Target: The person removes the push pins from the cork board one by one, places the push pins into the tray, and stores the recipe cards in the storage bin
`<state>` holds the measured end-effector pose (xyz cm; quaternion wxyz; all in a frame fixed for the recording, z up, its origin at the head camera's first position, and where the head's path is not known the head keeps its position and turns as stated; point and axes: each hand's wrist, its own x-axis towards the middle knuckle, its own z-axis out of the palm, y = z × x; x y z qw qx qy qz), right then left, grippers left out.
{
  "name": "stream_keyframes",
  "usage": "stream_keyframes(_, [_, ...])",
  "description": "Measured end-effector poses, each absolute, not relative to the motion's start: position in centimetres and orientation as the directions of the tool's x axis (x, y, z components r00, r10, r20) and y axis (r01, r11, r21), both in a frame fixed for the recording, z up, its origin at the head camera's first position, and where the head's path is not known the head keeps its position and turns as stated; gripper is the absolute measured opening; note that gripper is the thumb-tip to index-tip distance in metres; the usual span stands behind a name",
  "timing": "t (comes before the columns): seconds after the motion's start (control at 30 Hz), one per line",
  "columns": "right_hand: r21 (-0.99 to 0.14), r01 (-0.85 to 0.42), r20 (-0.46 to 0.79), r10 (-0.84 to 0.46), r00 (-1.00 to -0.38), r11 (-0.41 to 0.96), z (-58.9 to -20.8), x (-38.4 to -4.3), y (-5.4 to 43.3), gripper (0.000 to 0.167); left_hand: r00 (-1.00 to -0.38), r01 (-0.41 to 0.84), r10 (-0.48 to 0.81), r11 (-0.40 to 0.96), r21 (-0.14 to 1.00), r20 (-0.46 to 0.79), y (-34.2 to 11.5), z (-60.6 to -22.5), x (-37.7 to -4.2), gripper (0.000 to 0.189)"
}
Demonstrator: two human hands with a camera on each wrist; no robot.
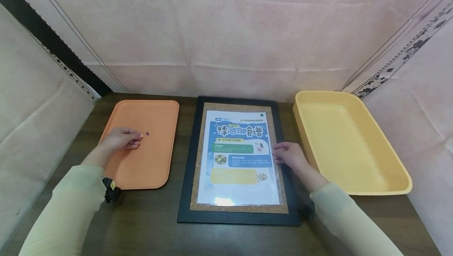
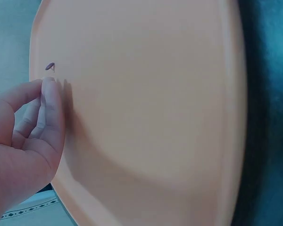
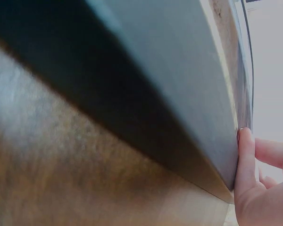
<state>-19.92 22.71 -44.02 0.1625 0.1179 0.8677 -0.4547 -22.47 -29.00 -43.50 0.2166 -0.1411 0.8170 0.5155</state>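
Observation:
An orange tray (image 1: 148, 169) lies on the left, with my left hand (image 1: 122, 139) reaching over it from its left side. Thumb and fingertips come together close to a small purple pushpin (image 2: 50, 66). At those fingertips a pale speck shows; I cannot tell whether it is something held. In the middle lies a black-framed corkboard (image 1: 238, 209) bearing a printed blue and white sheet (image 1: 244, 193). My right hand (image 1: 290, 154) reaches across the frame's right side, its fingertips touching the sheet's right edge. From the right wrist, the fingers (image 3: 246, 155) extend along the frame's raised side.
A deep yellow tray (image 1: 354, 150) stands right of the corkboard, close to my right forearm. Everything rests on a dark wooden table (image 1: 152, 224). Pale cloth (image 1: 219, 35) hangs behind and at both sides.

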Motion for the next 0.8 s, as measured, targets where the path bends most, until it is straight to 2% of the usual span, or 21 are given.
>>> stream_keyframes(0.8, [-0.746,0.354,-0.393,0.056,-0.918,0.564,-44.08,-19.86,22.79,0.039,-0.878,-0.441,-0.057,0.488,0.754,-0.476,-29.55,-43.75,-22.16,0.041])
